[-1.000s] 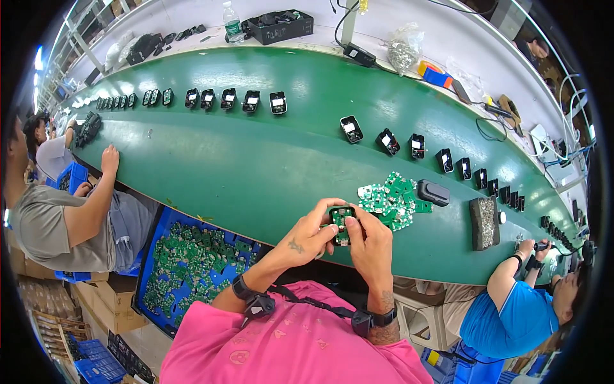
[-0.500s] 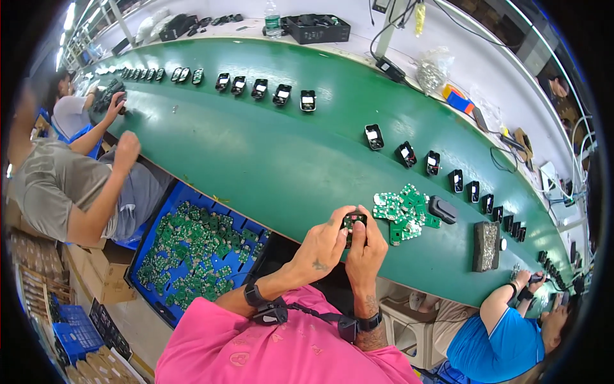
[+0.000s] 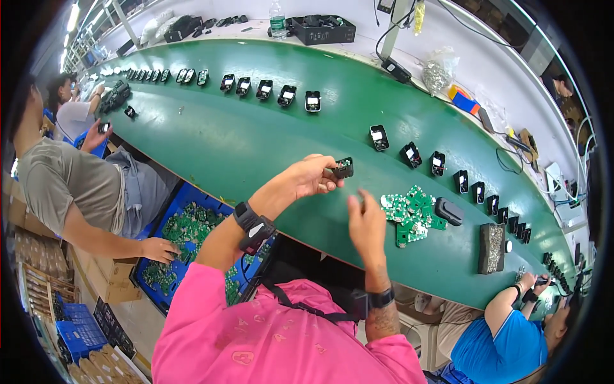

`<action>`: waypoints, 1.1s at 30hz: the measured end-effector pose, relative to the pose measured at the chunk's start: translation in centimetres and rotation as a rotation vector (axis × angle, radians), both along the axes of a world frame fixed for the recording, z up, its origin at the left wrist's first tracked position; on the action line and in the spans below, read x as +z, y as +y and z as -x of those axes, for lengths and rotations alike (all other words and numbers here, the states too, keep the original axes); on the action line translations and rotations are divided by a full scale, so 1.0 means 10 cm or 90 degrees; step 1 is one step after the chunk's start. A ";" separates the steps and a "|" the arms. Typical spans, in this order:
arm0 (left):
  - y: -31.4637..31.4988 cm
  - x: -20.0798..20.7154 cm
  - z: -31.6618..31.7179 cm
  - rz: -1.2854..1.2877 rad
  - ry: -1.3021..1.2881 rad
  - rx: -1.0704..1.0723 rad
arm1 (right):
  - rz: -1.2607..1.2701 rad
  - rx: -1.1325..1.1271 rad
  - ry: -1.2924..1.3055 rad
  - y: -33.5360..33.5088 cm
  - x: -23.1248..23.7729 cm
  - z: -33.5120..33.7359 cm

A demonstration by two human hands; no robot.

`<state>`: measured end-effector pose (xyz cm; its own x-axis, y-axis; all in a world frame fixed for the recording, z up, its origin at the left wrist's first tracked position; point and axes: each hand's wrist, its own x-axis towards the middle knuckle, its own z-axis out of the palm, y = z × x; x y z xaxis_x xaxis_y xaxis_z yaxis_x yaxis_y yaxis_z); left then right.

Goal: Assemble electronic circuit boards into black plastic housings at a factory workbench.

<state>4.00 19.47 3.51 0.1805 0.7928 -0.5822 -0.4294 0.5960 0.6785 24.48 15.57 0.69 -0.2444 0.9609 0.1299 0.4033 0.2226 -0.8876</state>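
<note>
In the head view, the clearest change is that our hands have parted: half a second ago both were wrapped around the small black case (image 3: 345, 168) close to our body, and now only our left hand (image 3: 310, 177) has it. Its fingers are pinched on the near end of the case, which is held out forward above the counter (image 3: 256, 137), tilted, with a little green showing inside. Our right hand (image 3: 368, 224) has come away and stands apart, its fingers loosely spread, with nothing in them that we can see; it is between the case and the heap of green boards (image 3: 414, 217), touching neither. We judge that the two-handed step on the case has stopped, at least for the moment, leaving its position to the left hand alone and the right hand free. The nearest open case (image 3: 378, 137) of the right-hand row lies beyond the heap, and the row on the left ends with another open case (image 3: 313, 102); both rows look unchanged. A dark grey block (image 3: 449, 211) sits just beside the boards. On our left, a co-worker's hand (image 3: 160, 249) has come down over the blue bin (image 3: 187, 194) of boards, though we cannot tell whether it grips one, while that person's other hand (image 3: 96, 136) holds a small dark piece (image 3: 104, 128).
</note>
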 end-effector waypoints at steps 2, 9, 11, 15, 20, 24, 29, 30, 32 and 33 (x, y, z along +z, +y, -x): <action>0.16 0.01 0.02 0.003 -0.009 -0.005 | -0.123 -0.008 -0.136 -0.16 -0.22 -0.02; 1.20 -0.38 0.12 -0.458 0.675 0.005 | -0.196 -0.008 -0.217 -0.25 -0.39 0.02; 1.50 -0.63 0.26 -0.383 1.011 0.039 | -0.198 0.016 -0.237 -0.25 -0.40 0.09; 1.59 -0.53 0.13 -0.379 1.070 -0.050 | -0.244 -0.006 -0.195 -0.23 -0.57 0.00; 1.36 -0.10 0.34 -0.422 1.082 -0.047 | -0.214 -0.032 -0.201 -0.25 -0.48 -0.03; 1.22 0.32 1.38 -0.461 1.185 -0.129 | -0.138 -0.078 -0.227 -0.32 -0.38 -0.10; 1.28 -0.13 2.72 -0.307 1.271 -0.311 | -0.209 -0.023 -0.189 -0.22 -0.43 0.04; 1.26 -0.25 2.98 -0.406 1.283 -0.210 | -0.217 -0.010 -0.161 -0.22 -0.43 0.07; 1.35 -0.11 2.59 -0.375 1.298 -0.211 | -0.202 -0.050 -0.152 -0.21 -0.43 0.03; 1.27 -0.09 2.60 -0.427 1.338 -0.120 | -0.210 -0.025 -0.118 -0.23 -0.40 0.00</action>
